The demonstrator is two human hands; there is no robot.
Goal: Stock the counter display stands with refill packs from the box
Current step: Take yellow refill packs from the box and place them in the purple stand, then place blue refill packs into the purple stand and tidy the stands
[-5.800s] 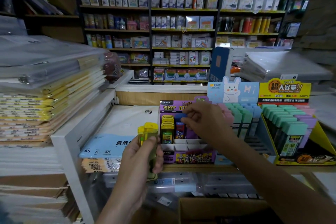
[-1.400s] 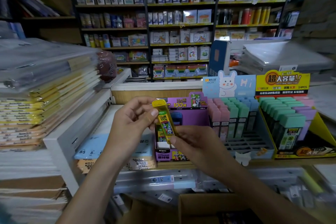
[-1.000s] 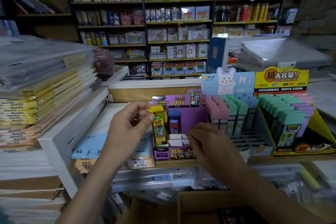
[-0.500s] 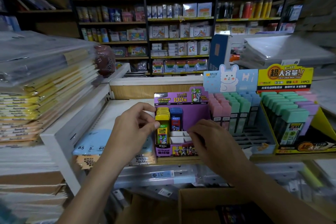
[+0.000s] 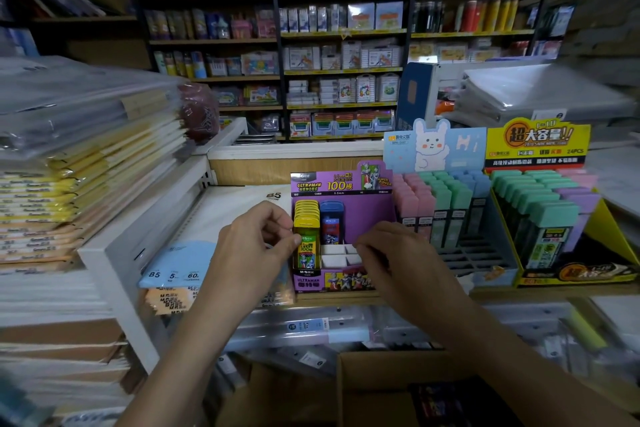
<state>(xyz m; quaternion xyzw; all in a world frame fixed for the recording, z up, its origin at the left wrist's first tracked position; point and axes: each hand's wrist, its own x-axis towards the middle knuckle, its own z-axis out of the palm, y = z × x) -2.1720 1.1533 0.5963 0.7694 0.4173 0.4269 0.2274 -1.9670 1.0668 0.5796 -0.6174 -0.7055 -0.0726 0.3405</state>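
A purple display stand (image 5: 367, 215) sits on the counter edge. Its left column holds a row of yellow refill packs (image 5: 306, 210), with one blue pack (image 5: 331, 222) beside them; the white compartments (image 5: 341, 255) in front are bare. My left hand (image 5: 252, 250) pinches the left side of the front yellow pack (image 5: 307, 246), which stands upright in its slot. My right hand (image 5: 401, 256) grips the stand's front right part, curled fingertips on the white dividers. The open cardboard box (image 5: 377, 371) lies below, its contents dark and unclear.
To the right stand a rabbit-print stand (image 5: 433, 149) of pastel packs and a yellow stand (image 5: 536, 146) of green and purple packs. B5 paper packs (image 5: 176, 270) lie left of the purple stand. Tall notebook stacks (image 5: 86, 184) fill the left. Stocked shelves line the back.
My left hand carried a yellow pack from in front of the stand down into the front slot of the left column. My right hand stayed on the stand's front right.
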